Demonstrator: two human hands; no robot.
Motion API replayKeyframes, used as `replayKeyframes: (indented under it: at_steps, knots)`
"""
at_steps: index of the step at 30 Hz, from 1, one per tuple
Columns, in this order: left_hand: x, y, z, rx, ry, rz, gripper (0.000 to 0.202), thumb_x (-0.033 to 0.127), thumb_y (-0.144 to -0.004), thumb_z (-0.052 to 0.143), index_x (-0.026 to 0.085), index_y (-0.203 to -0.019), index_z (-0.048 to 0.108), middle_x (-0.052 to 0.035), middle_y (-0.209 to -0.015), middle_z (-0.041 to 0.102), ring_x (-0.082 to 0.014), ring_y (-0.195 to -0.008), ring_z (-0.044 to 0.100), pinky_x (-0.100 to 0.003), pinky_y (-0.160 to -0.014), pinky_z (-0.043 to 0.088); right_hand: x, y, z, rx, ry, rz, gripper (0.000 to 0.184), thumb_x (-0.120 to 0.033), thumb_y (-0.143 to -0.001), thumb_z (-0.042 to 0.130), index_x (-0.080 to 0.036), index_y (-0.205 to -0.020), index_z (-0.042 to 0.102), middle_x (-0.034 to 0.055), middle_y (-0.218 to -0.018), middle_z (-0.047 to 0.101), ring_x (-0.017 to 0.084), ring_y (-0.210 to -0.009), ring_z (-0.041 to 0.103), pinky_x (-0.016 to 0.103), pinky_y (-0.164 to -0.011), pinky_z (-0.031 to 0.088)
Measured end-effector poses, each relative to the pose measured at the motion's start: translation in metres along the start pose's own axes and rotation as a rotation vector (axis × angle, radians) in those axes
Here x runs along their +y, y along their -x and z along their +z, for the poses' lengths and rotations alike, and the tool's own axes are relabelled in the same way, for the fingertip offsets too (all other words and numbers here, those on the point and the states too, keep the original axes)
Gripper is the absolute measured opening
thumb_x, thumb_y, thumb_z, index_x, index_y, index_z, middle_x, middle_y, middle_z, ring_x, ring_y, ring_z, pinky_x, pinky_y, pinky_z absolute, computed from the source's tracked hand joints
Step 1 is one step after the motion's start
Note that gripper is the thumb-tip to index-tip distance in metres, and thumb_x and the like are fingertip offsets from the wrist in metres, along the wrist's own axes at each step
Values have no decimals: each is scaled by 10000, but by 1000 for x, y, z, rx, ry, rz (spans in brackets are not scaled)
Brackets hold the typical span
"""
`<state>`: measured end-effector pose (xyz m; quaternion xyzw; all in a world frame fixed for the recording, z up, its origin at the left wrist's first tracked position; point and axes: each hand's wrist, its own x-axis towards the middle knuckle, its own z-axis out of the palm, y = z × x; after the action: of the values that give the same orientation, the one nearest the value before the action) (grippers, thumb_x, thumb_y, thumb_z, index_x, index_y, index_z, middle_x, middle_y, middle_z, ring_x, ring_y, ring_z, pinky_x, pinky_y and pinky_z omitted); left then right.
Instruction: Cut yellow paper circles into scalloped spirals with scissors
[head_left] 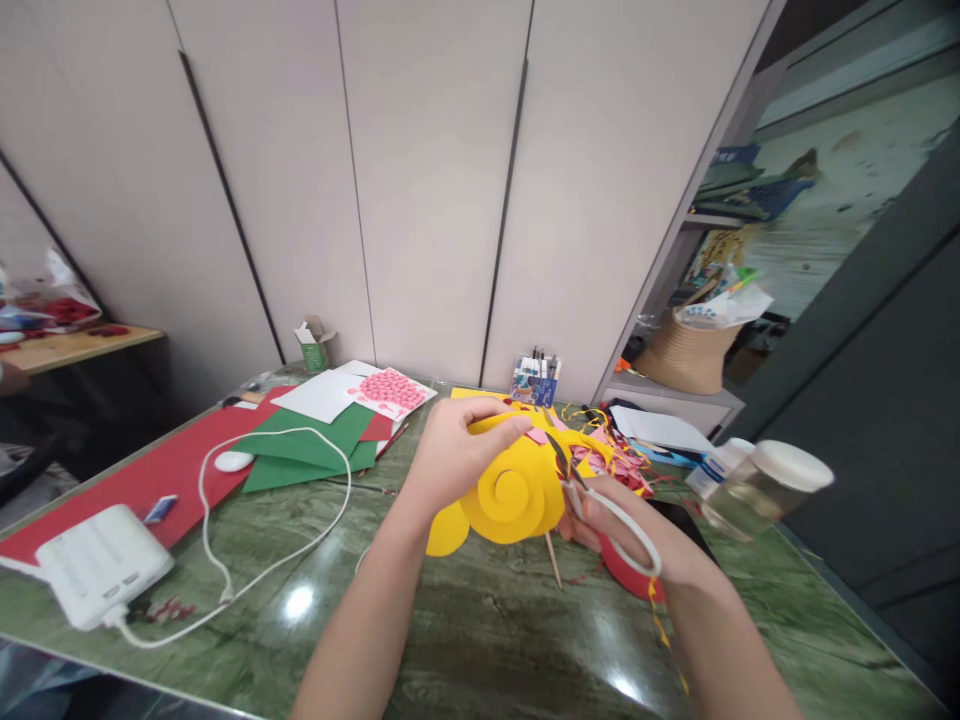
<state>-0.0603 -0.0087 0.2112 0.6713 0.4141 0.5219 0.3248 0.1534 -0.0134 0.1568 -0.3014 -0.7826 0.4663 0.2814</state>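
My left hand (457, 445) pinches the upper edge of a yellow paper spiral (517, 495), thumb on top, and holds it above the table. White-handled scissors (619, 525) are in my right hand (600, 510), their blades parted at the spiral's right upper edge. Another rounded yellow piece (448, 530) shows at the lower left of the spiral; whether it is joined cannot be made out. Below the right hand lies a red round thing (630, 575), partly hidden. A thin yellow strip (661, 630) hangs near the scissors' handle.
Pink and yellow paper scraps (611, 455) lie behind my right hand. A lidded jar (769, 490) stands at the right. Green paper (315, 450), red paper (97, 490), a white cable (307, 545) and a white power bank (101, 565) occupy the left. A pencil (553, 560) lies below the spiral.
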Motion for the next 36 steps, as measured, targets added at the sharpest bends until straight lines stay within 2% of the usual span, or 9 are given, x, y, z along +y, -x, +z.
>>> replayKeyframes:
  at_steps: [5, 13, 18, 25, 30, 32, 36]
  knots:
    - [-1, 0, -5, -26, -35, 3, 227, 357, -756, 612, 151, -681, 670, -21, -690, 648, -111, -615, 536, -212, -510, 390, -2, 0, -1, -2, 41, 24, 554, -631, -871, 332, -149, -731, 566, -10, -607, 439, 143, -593, 414, 262, -577, 336]
    - [-2, 2, -12, -60, -118, 18, 267, 389, -768, 583, 149, -704, 680, -33, -705, 667, -114, -610, 542, -213, -496, 379, -7, 0, -2, -30, 20, 96, 621, -716, -792, 381, -136, -682, 572, -29, -542, 411, 108, -490, 359, 235, -480, 277]
    - [-1, 2, -18, -109, -168, 22, 266, 383, -769, 576, 151, -696, 685, -24, -681, 660, -108, -586, 529, -216, -501, 374, -16, -1, -3, -56, 93, 149, 652, -749, -756, 391, -135, -629, 568, -31, -514, 404, 110, -484, 367, 229, -463, 276]
    - [0, 4, -28, -243, -237, 8, 296, 409, -784, 549, 155, -710, 684, -19, -654, 643, -114, -590, 526, -220, -513, 382, -12, 2, -11, -142, 226, 150, 541, -644, -813, 427, -149, -631, 549, -9, -570, 467, 119, -526, 393, 230, -482, 300]
    - [-3, 5, -33, -358, -280, -38, 281, 398, -772, 560, 157, -668, 660, 0, -605, 596, -103, -537, 481, -213, -468, 347, -8, 4, -16, -210, 285, 209, 465, -561, -823, 496, -147, -614, 544, -14, -562, 484, 116, -531, 412, 224, -495, 310]
    - [-4, 4, -33, -351, -271, -39, 275, 400, -771, 559, 160, -697, 670, -10, -645, 622, -115, -568, 511, -217, -494, 371, -8, 4, -16, -186, 293, 219, 454, -554, -823, 502, -151, -619, 541, -15, -562, 485, 117, -528, 413, 222, -490, 308]
    - [-3, 2, -31, -225, -224, -40, 266, 392, -795, 534, 170, -737, 669, -19, -720, 654, -137, -655, 561, -224, -559, 411, -7, 3, -14, -113, 284, 208, 464, -558, -845, 463, -157, -624, 530, -19, -565, 469, 112, -518, 395, 221, -479, 296]
